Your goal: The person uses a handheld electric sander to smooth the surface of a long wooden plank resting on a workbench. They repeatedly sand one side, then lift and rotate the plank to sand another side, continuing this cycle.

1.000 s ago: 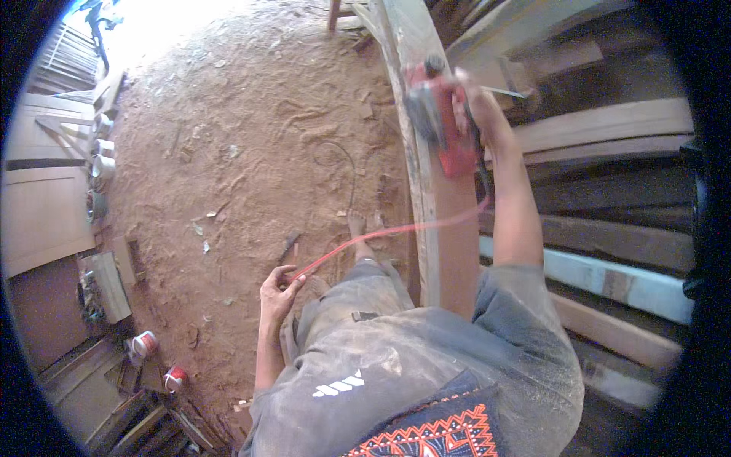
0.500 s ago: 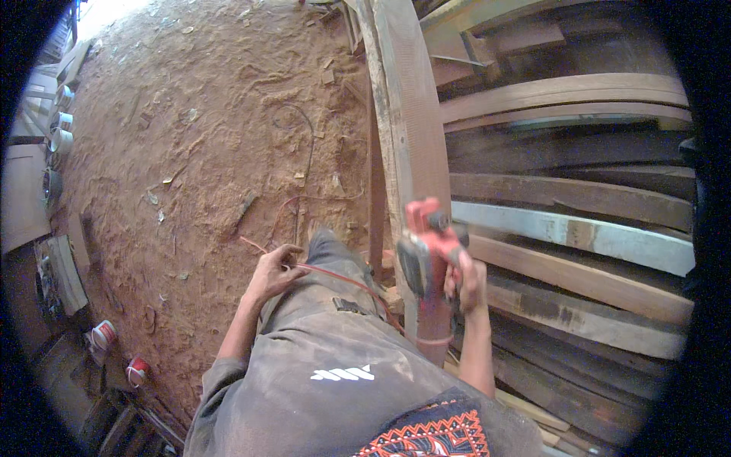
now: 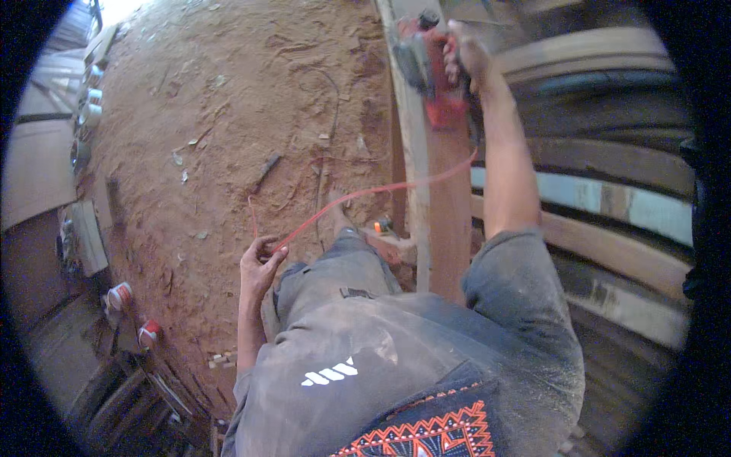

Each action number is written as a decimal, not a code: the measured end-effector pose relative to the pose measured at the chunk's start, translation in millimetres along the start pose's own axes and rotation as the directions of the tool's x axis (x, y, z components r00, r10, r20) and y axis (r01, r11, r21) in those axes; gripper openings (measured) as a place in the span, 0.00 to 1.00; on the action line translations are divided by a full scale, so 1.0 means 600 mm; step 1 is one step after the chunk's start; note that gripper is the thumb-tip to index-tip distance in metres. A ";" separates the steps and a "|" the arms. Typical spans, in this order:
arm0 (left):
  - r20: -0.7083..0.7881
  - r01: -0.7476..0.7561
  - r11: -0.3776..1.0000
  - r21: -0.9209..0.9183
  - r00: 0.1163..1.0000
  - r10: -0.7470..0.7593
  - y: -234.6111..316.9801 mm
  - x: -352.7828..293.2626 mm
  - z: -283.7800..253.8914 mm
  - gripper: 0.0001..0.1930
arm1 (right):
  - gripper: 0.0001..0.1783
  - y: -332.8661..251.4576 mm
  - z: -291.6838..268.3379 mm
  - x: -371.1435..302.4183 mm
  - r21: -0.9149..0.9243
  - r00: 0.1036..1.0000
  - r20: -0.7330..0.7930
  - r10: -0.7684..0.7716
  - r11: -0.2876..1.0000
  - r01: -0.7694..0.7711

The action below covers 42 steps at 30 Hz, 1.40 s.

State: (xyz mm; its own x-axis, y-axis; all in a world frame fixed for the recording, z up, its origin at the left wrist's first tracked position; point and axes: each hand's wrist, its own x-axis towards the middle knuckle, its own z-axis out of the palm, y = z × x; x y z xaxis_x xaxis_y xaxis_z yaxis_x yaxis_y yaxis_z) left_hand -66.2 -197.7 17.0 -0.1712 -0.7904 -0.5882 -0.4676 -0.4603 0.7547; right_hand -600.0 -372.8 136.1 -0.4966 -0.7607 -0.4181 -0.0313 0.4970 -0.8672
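Note:
My right hand (image 3: 466, 57) is closed round the handle of a red electric hand planer (image 3: 446, 113), which rests at the far part of a long reddish-brown board (image 3: 448, 206). The right arm is stretched out and the hand is slightly blurred. From the planer a red power cord (image 3: 373, 189) runs back across my front. Its near stretch is pinched between thumb and fingers of my left hand (image 3: 260, 263), in front of my left hip. The planer's underside is hidden against the wood.
Stacked timber planks (image 3: 594, 164) fill the right side. A small black and orange object (image 3: 382, 225) sits on a wooden block (image 3: 394, 248) beside the board. Sawdust and shavings cover the ground (image 3: 228, 99) at left. Several tubs (image 3: 90, 114) line the far left, with red-and-white cans (image 3: 150, 333) nearer.
My right hand has pushed the planer far forward along the board, from near my body to its far part. The cord now stretches in a long curve between my hands.

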 end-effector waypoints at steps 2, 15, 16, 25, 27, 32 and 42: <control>0.092 -0.038 0.997 0.070 0.995 0.031 -0.041 -0.007 0.001 0.21 | 0.31 0.067 -0.027 -0.141 -0.042 0.999 0.034 -0.016 0.999 0.017; 0.632 -0.292 0.951 0.100 0.757 0.166 -0.093 -0.166 0.093 0.27 | 0.31 0.331 -0.046 -1.006 0.001 0.911 -0.266 0.315 0.945 -0.327; 0.615 -0.334 0.940 0.065 0.756 0.226 -0.091 -0.168 0.095 0.26 | 0.33 0.329 -0.045 -0.982 -0.033 0.928 -0.250 0.275 0.956 -0.292; 0.087 -0.082 0.980 0.181 0.994 0.067 -0.100 -0.169 0.015 0.19 | 0.34 0.168 -0.069 -0.402 -0.120 0.990 -0.111 -0.086 0.990 0.073; 0.079 -0.104 0.992 0.070 0.992 0.098 -0.109 -0.188 0.017 0.19 | 0.31 0.112 -0.087 -0.298 -0.071 0.990 0.008 -0.138 0.988 0.138; 0.112 0.002 0.999 0.045 0.994 -0.007 -0.150 -0.245 0.017 0.19 | 0.28 0.157 -0.114 -0.357 0.040 0.989 -0.139 0.059 0.998 -0.054; 0.743 -0.526 0.789 0.319 0.655 0.136 -0.122 -0.192 0.083 0.31 | 0.32 0.402 -0.124 -1.025 -0.087 0.931 -0.285 0.227 0.961 -0.261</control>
State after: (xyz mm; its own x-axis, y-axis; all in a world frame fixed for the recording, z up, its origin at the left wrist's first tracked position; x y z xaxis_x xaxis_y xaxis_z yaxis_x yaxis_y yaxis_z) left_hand -55.7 -52.9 15.3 -0.8202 -0.2801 -0.4988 -0.5554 0.1813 0.8115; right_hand -366.6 246.3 204.0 -0.7170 -0.4765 -0.5089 0.0238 0.7128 -0.7010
